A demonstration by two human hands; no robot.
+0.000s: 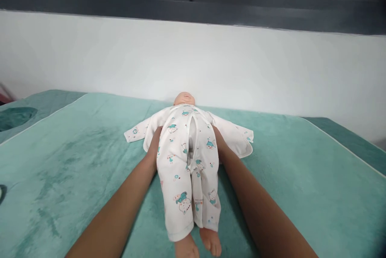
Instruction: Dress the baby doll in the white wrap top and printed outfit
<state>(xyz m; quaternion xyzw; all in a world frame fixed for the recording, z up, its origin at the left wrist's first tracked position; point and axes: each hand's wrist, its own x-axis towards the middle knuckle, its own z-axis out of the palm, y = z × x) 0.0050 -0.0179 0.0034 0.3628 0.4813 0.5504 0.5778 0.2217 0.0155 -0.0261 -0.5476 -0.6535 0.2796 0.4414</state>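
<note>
A baby doll (184,99) lies on its back on a green bed cover, head toward the wall and bare feet toward me. It wears white printed trousers (176,181), pulled high on its trunk, with an open slit at the crotch. Its white jacket (230,131) spreads out at both sides, sleeves stretched outward. My left hand (155,141) grips the doll's side at the waist, partly under the jacket. On the opposite side my right hand (219,141) does the same. The fingers of both hands are tucked behind the doll and mostly hidden.
The green bed cover (75,161) reaches to a white wall (120,56) just behind the doll's head. Above runs a dark window frame (120,2) with metal bars behind it. A darker green oval (16,117) shows at the far left.
</note>
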